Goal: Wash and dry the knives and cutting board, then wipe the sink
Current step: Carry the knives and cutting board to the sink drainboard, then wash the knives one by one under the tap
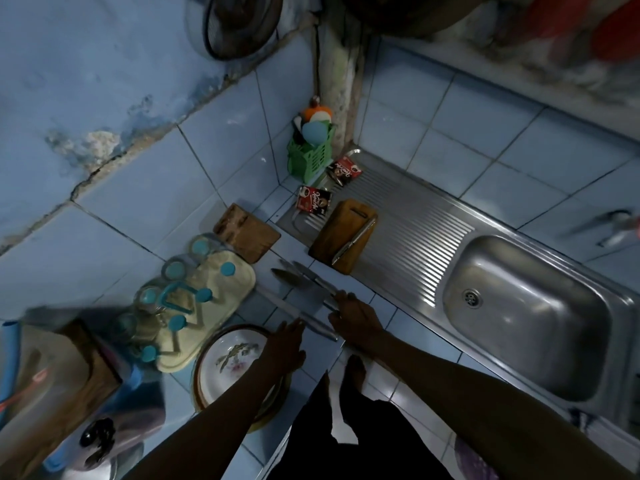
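The right hand [353, 315] is gripping several knives [304, 282] by their handles on the near counter left of the sink [616, 344], the left hand [289, 341] is reaching flat-fingered toward another knife [298, 315], and keeping blades pointing away seems wisest.

One head-worn camera looks steeply down, from close above, at the counter [349, 282] and sink [526, 306].

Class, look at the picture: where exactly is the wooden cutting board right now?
The cutting board lies on the ribbed steel drainboard left of the sink basin, with a knife on it.
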